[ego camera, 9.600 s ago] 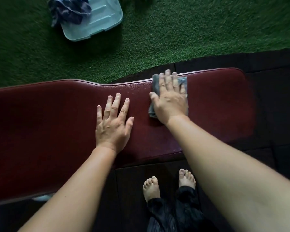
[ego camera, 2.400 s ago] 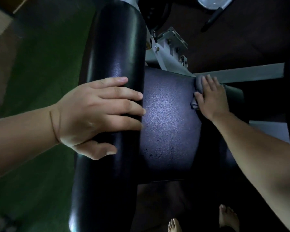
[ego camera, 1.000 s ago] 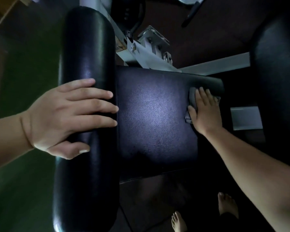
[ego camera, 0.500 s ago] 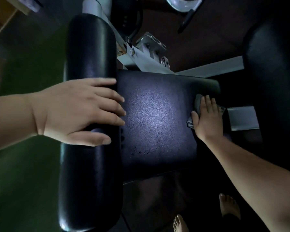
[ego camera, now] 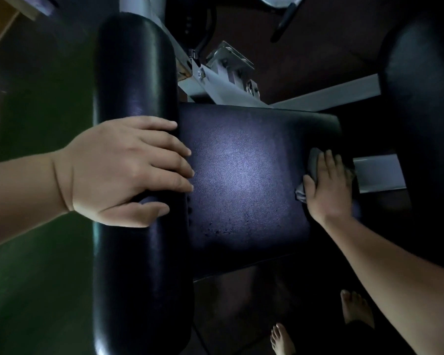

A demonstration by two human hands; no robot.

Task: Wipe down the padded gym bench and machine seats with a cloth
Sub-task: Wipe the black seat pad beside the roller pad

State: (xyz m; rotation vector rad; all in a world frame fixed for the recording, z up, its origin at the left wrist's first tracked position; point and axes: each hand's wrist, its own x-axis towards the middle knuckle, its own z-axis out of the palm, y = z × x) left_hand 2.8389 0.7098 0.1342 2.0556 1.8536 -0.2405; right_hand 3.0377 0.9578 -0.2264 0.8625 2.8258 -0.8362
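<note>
A black padded machine seat fills the middle of the head view. Along its left side stands a tall black back pad. My left hand grips that pad, fingers laid over its top and thumb wrapped under its near side. At the seat's right edge my right hand presses flat on a grey cloth, which peeks out beside the thumb and past the fingertips. Most of the cloth is hidden under the palm.
A grey metal frame with brackets runs behind the seat. Another black pad rises at the right, with a grey bar beside the cloth. Green turf lies left. My bare feet stand on dark flooring below.
Earlier I wiped a red bench; now I am at a black machine seat. Over the last second my right hand slid the cloth toward me along the seat's right edge.
</note>
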